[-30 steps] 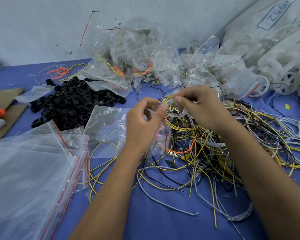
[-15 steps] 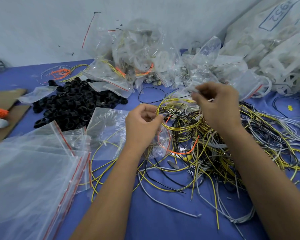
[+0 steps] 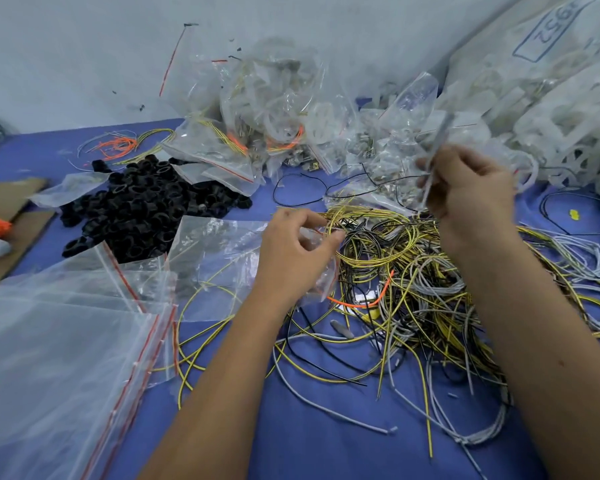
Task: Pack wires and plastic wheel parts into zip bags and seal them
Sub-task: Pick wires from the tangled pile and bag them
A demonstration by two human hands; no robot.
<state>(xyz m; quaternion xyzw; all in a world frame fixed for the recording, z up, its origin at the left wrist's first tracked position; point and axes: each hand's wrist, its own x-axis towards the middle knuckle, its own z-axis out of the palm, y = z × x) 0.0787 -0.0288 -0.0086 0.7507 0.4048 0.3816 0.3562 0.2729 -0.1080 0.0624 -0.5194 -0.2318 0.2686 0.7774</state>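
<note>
Two hands are at work, apart. Your left hand (image 3: 293,252) pinches one small zip bag (image 3: 321,271) at its mouth, low over the surface (image 3: 309,427). Your right hand (image 3: 471,188), raised to the right, pinches one grey wire (image 3: 435,150); its long axis runs near upright, blurred. The bag lies down and left of that wire. One tangled wire heap (image 3: 413,271) sits under both hands, one black wheel-part pile (image 3: 146,202) far left; pieces uncountable.

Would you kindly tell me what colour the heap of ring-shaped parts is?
Black: the heap of ring-shaped parts shows in the head view.
</note>
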